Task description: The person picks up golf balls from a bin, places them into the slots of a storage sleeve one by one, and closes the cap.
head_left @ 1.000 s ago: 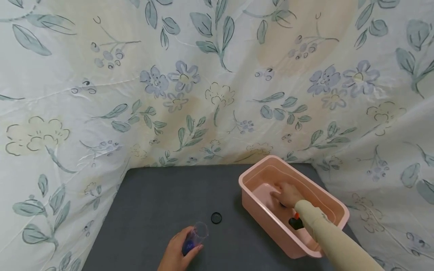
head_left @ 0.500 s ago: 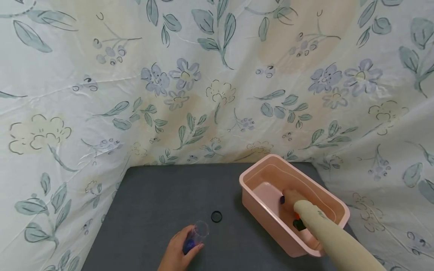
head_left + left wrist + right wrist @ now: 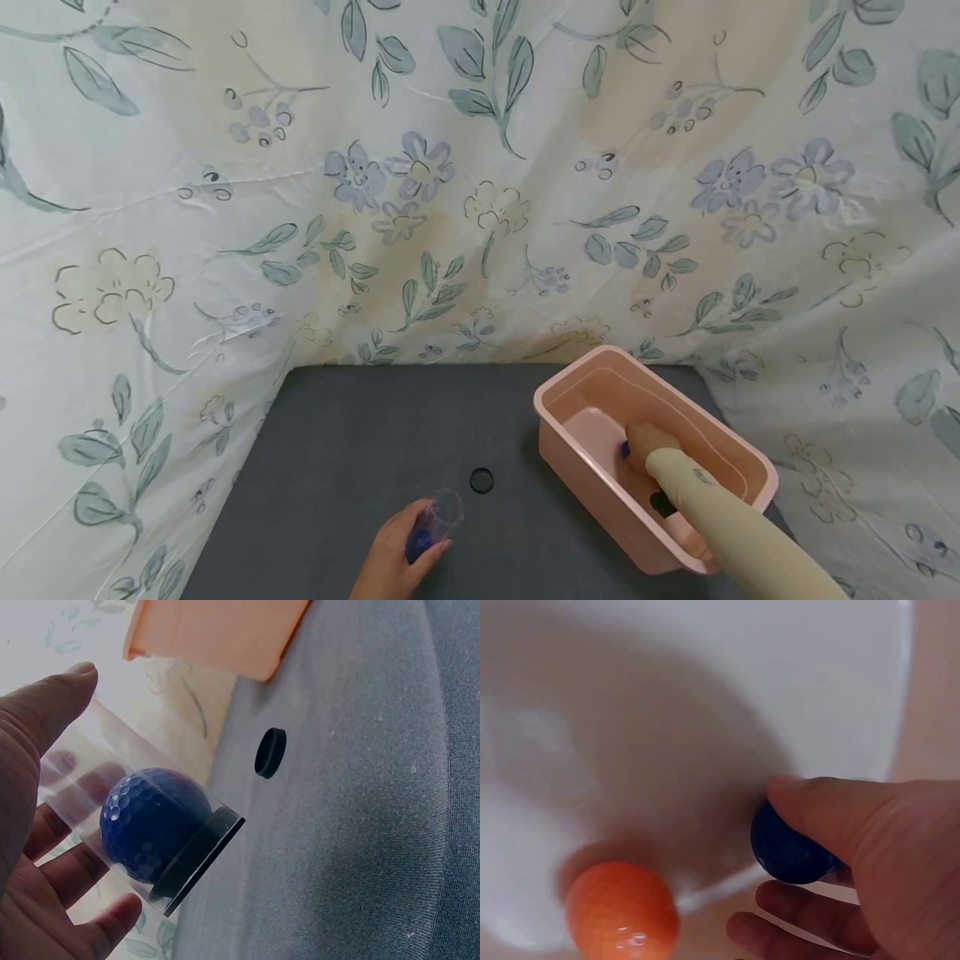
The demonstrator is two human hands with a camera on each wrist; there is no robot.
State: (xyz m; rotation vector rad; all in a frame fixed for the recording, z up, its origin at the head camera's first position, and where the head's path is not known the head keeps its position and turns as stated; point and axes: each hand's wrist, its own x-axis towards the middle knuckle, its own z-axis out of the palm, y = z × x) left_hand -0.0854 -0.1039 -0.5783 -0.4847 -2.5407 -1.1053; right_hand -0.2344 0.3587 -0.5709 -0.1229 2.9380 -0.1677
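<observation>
My left hand [image 3: 397,546] grips a clear plastic tube [image 3: 447,507] above the dark table. Inside the tube sits a blue golf ball [image 3: 154,825], against a black end cap [image 3: 199,862]; the opposite end appears uncapped in the head view. My right hand [image 3: 648,443] reaches down into the pink bin [image 3: 592,492]. Between thumb and fingers it pinches a second blue ball [image 3: 787,844], partly covered by the thumb. An orange golf ball [image 3: 622,911] lies on the bin floor beside that hand. A loose black cap [image 3: 482,480] rests on the table between tube and bin.
A black object [image 3: 663,504] lies in the bin, partly hidden under the right forearm. Floral cloth [image 3: 480,208] hangs behind and at both sides of the dark table [image 3: 360,442]. The bin's raised rim surrounds the right wrist.
Inside the bin, my right hand has shifted slightly nearer and its spread fingers have closed on the blue ball. The left hand keeps holding the tube in place. The head view has tilted slightly.
</observation>
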